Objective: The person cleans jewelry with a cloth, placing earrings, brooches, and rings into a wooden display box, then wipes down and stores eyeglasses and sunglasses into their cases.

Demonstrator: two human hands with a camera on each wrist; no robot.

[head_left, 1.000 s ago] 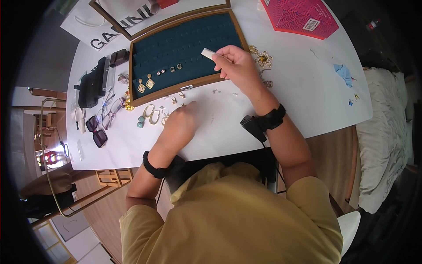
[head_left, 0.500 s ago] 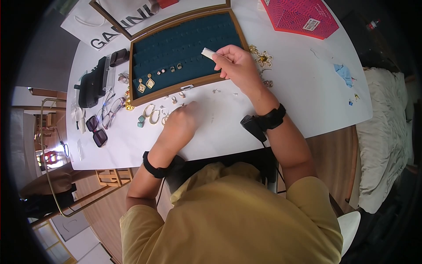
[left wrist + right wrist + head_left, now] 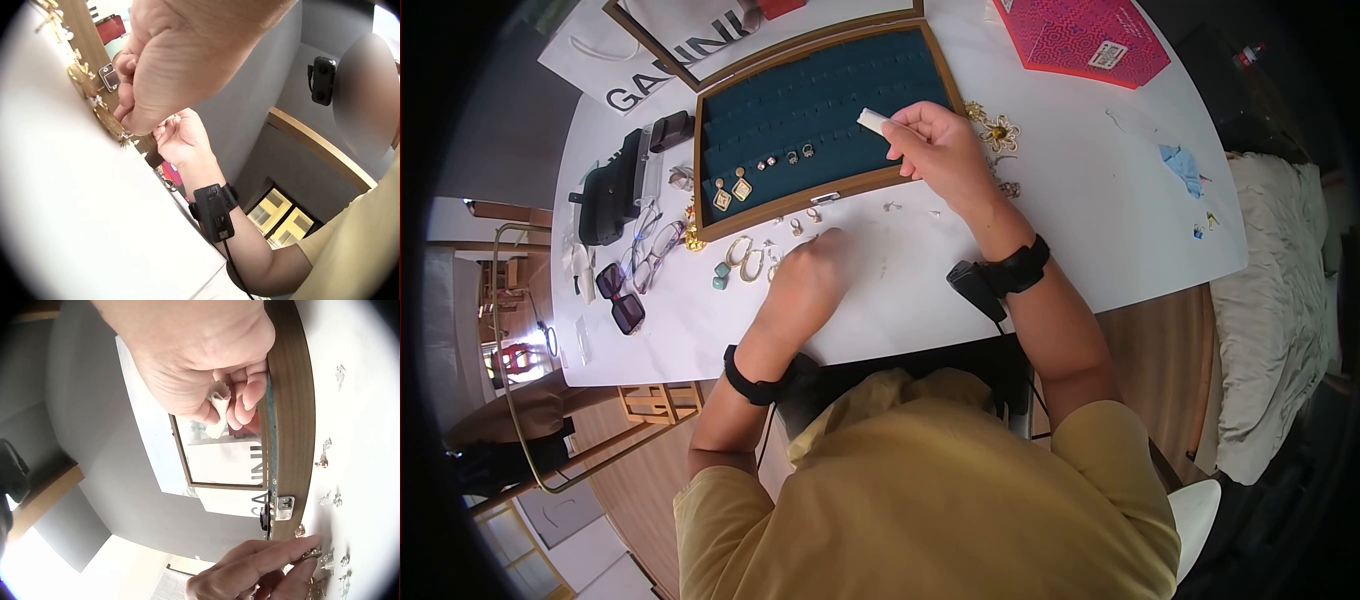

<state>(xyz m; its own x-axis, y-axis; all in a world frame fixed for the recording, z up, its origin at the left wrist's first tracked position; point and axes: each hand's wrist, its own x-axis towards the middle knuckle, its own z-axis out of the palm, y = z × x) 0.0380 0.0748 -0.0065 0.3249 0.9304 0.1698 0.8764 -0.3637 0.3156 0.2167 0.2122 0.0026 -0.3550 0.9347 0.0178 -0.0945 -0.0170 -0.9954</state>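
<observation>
My right hand pinches a folded white tissue between thumb and fingers above the jewelry case. In the right wrist view the tissue is rolled narrow with a flared end. My left hand is low over the table in front of the case. The right wrist view shows its thumb and index finger pinching a small shiny earring. Its fingers are partly hidden in the head view. Drop earrings and several studs sit in the case's dark green lining.
Hoop earrings and teal earrings lie left of the left hand. Sunglasses, glasses and a black case are farther left. A gold flower brooch and a pink box are at right.
The left hand shifts slightly over the table, its fingertips blurred. The right hand and tissue stay in place above the case.
</observation>
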